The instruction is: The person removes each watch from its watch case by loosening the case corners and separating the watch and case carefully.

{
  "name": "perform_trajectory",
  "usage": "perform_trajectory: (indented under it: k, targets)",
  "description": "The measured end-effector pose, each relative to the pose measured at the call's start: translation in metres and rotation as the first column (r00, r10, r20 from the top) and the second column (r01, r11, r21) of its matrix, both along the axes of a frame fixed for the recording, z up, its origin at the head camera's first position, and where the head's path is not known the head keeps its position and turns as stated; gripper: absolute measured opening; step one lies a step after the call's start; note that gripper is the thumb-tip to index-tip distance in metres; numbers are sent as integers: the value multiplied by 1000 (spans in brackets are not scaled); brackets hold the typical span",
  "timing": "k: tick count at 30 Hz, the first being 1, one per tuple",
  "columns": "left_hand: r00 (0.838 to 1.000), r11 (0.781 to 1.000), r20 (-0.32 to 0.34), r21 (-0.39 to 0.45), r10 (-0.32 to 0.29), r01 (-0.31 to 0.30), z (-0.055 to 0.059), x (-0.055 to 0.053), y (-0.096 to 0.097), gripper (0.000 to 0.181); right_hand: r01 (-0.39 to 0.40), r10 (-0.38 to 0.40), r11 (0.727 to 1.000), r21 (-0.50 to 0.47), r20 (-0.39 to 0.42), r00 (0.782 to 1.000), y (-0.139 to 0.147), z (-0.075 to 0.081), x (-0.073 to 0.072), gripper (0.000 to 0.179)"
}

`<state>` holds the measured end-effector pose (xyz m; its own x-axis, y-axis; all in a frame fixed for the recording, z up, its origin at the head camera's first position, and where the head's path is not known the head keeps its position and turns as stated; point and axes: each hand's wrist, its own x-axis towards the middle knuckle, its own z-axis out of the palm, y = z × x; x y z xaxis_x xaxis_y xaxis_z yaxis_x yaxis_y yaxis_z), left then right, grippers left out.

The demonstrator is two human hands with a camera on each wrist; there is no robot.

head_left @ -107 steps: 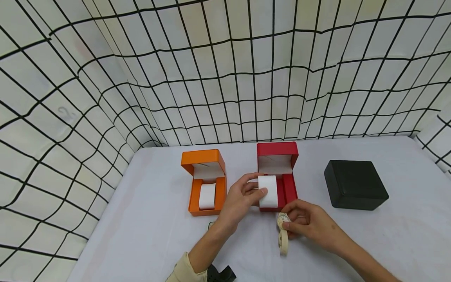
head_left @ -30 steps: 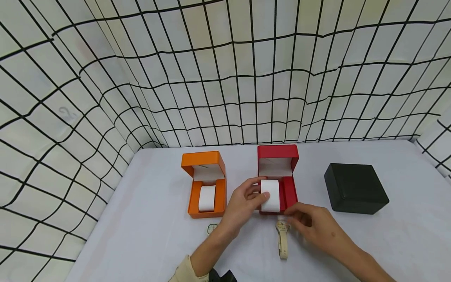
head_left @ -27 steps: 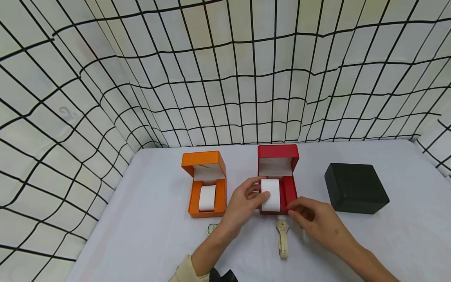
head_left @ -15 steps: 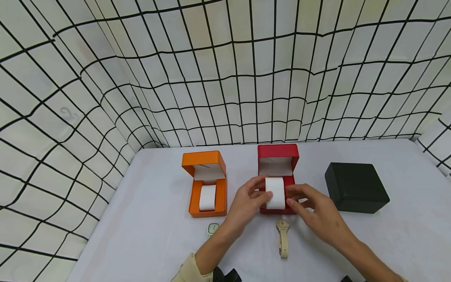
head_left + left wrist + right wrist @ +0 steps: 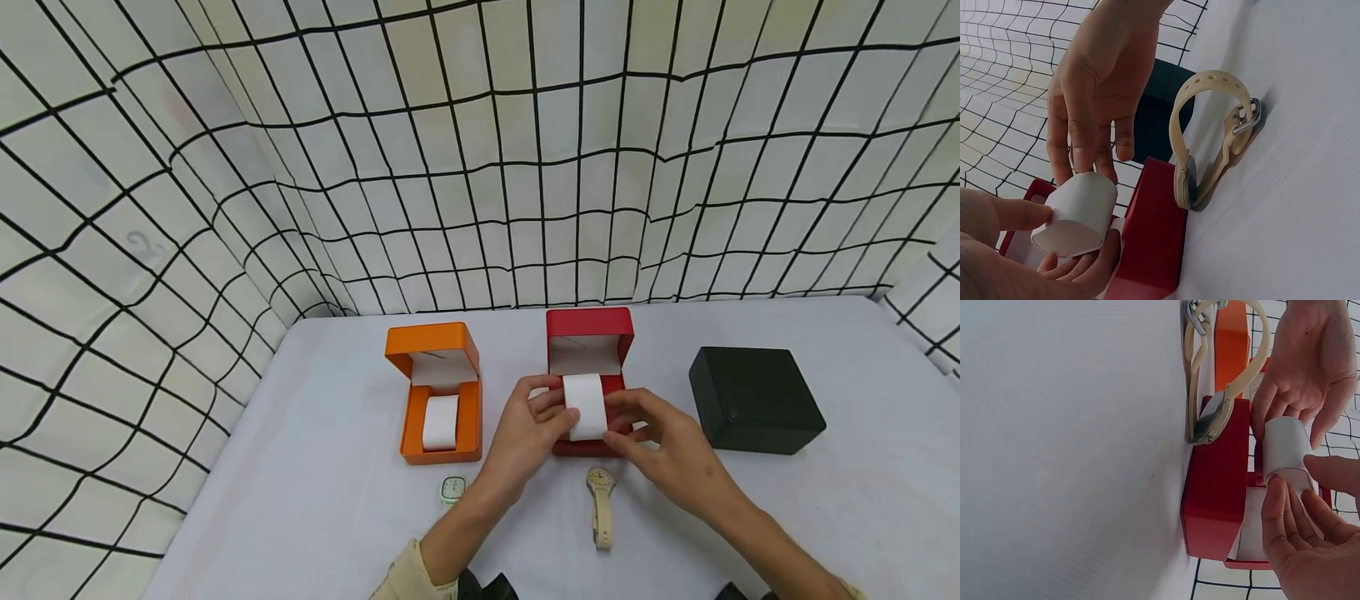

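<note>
White cushion [image 5: 585, 408]: left hand [image 5: 527, 433], right hand [image 5: 671, 454] both pinch it; only wrist views show near watch [image 5: 602, 518] buckle [image 5: 1249, 125]; watch since released.

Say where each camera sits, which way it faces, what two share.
Head: on the head, facing forward and down at the red box; left hand, right hand, both forearms show.
Left wrist: on that wrist, facing the white cushion; left hand lower left, right hand at top.
Right wrist: on that wrist, facing the white cushion; right hand lower right, left hand at top.
Wrist views share the white cushion, both hands, red box, cream watch.
</note>
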<state>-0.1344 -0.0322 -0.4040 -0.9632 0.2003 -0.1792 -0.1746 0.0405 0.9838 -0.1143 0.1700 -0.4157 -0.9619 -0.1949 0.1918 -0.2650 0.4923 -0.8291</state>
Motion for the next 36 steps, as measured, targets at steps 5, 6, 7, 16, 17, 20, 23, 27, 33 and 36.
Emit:
perform_trajectory:
  k: [5,6,7,16,17,20,23,27,33,36]
  targets:
    - [998,999,-57,-42,-4,2,-4,-1,1,47,-2,2,1000,0,7,1000,-1,-2,-1,46]
    - [998,998,-69,-55,-8,4,-4,-1,1,47,2,-2,1000,5,3,1000,-1,-2,-2,47]
    - [997,998,-81,-69,-11,5,-4,-1,1,48,5,-5,1000,9,-1,1000,-1,-2,-2,48]
    - [988,980,-151,-198,-13,-17,-6,2,6,56,26,-26,999,31,-18,1000,-1,-4,-4,54]
    - [987,979,-157,-203,-15,-18,-6,2,6,57,25,-24,999,28,-19,1000,-2,-4,-4,54]
    - [984,978,-177,-209,-21,-17,-7,2,6,59,19,-19,1000,17,-22,1000,-2,-5,-5,55]
    - [977,975,-211,-221,-26,-22,-9,2,7,61,14,-14,1000,13,-20,1000,-2,-6,-5,56]
    - [964,969,-261,-245,-42,-24,-10,2,7,63,14,-14,1000,15,-19,1000,-1,-7,-6,57]
    - [951,952,-302,-304,-64,-32,-12,1,7,66,21,-20,999,30,-17,1000,-1,-7,-8,56]
    - [948,944,-309,-328,-72,-35,-12,0,7,67,23,-23,999,38,-10,1000,-1,-8,-8,55]
